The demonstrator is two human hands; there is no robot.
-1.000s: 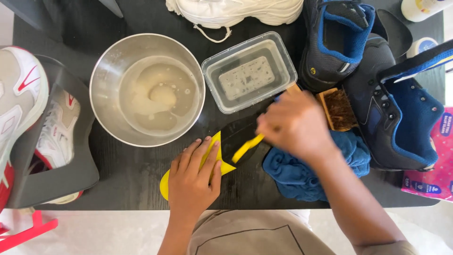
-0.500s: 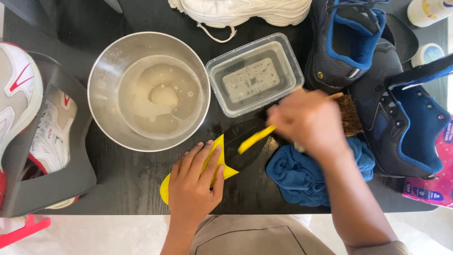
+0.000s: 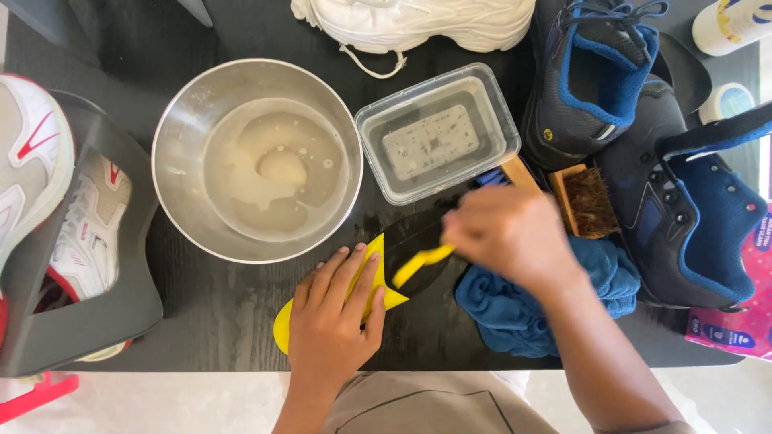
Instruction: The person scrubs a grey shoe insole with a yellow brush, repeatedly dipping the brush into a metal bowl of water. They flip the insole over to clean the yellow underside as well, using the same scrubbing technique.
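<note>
- steel bowl (image 3: 181, 137) with cloudy water, on black counter (image 3: 201, 313)
- clear plastic tub (image 3: 438, 133) beside it
- white sneaker (image 3: 418, 20) at top
- wooden brush (image 3: 585, 201)
- blue cloth (image 3: 515, 313)

The left hand (image 3: 334, 321) lies flat, fingers spread, on a yellow and black shoe insole (image 3: 386, 277) resting on the dark wooden table (image 3: 201, 321). The right hand (image 3: 511, 233) grips a yellow-handled brush (image 3: 422, 261) over the insole's black part. Just beside sit a round steel bowl of cloudy water (image 3: 257, 161), a clear plastic tub (image 3: 438, 133), a crumpled blue cloth (image 3: 547, 301) and a wooden bristle brush (image 3: 585, 201).
</note>
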